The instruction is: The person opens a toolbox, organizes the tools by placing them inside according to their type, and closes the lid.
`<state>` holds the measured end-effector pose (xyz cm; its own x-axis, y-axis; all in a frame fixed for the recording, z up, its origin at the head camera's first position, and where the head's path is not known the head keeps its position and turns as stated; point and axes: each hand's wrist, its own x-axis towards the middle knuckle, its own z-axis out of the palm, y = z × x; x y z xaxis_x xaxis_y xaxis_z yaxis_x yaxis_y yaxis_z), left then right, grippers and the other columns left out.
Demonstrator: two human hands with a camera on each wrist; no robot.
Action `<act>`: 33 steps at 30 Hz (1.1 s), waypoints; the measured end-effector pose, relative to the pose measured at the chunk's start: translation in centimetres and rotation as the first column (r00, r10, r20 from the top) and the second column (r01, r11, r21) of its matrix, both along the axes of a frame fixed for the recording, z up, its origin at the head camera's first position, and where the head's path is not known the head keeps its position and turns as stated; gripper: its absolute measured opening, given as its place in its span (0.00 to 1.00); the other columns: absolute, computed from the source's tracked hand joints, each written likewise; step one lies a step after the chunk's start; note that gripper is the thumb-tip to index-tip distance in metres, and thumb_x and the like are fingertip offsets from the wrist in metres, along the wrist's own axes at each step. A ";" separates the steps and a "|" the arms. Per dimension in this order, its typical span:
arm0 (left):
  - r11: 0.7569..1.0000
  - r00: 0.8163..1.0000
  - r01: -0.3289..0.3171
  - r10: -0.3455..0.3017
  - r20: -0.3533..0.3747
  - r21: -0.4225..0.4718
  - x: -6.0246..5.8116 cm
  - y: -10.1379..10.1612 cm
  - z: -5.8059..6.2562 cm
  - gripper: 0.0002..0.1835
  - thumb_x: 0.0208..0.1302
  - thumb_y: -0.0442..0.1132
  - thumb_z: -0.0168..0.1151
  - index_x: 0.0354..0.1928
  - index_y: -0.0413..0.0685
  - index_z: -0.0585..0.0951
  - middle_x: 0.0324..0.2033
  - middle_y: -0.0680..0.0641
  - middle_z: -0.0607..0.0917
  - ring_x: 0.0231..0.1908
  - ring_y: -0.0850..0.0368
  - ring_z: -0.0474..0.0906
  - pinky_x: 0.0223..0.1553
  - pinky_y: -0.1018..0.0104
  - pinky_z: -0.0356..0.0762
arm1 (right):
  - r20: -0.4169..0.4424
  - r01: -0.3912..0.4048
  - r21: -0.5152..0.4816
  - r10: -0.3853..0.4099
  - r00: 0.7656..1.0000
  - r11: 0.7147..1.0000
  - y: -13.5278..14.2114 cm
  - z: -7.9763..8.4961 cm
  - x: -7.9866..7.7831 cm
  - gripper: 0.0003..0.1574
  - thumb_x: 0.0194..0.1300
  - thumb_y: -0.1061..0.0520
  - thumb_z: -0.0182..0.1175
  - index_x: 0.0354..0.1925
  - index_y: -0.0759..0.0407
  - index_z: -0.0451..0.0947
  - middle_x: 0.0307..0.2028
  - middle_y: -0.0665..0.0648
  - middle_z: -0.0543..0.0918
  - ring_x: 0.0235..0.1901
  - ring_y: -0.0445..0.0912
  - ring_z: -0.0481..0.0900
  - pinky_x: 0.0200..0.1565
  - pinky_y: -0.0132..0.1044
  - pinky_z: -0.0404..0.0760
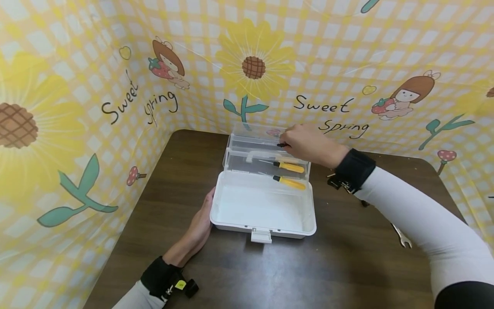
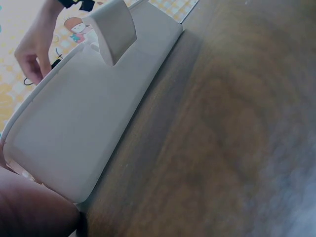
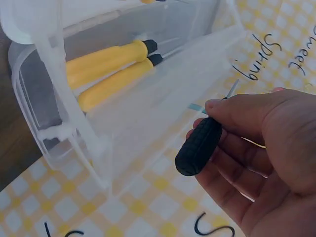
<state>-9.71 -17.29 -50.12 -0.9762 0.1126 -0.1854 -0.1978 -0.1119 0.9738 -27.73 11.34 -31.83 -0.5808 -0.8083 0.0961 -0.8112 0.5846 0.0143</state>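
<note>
The white toolbox point(image 1: 262, 208) stands open on the brown table point(image 1: 347, 274), its front edge and latch point(image 1: 261, 235) facing the person, with wood surface between that edge and the bottom of the head view. Its left wall lies well apart from the table's left edge; on the right, table surface extends to a wrench point(image 1: 403, 239) beside the white sleeve. Behind the clear trays point(image 1: 241, 161), the patterned cloth point(image 1: 200, 116) limits room at the rear.

The left hand point(image 1: 198, 225) touches the left wall; whether its fingers are curled cannot be told. The right hand point(image 1: 306, 143), above the trays, pinches a black-handled screwdriver point(image 3: 200, 148) between thumb and fingers near the shaft, the handle's butt protruding. Yellow-handled screwdrivers point(image 1: 292, 167) lie in the trays, apart from these fingers.
</note>
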 end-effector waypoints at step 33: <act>1.000 1.000 -0.003 0.003 -0.018 0.014 0.1 -0.1 -0.2 0.39 0.85 0.64 0.27 0.87 0.51 0.43 0.85 0.49 0.45 0.83 0.52 0.41 0.82 0.48 0.42 | 0.127 -0.043 0.020 0.041 0.991 0.999 -7.9 -2.8 -3.0 0.06 0.69 0.60 0.72 0.32 0.57 0.87 0.29 0.53 0.85 0.29 0.47 0.75 0.36 0.39 0.75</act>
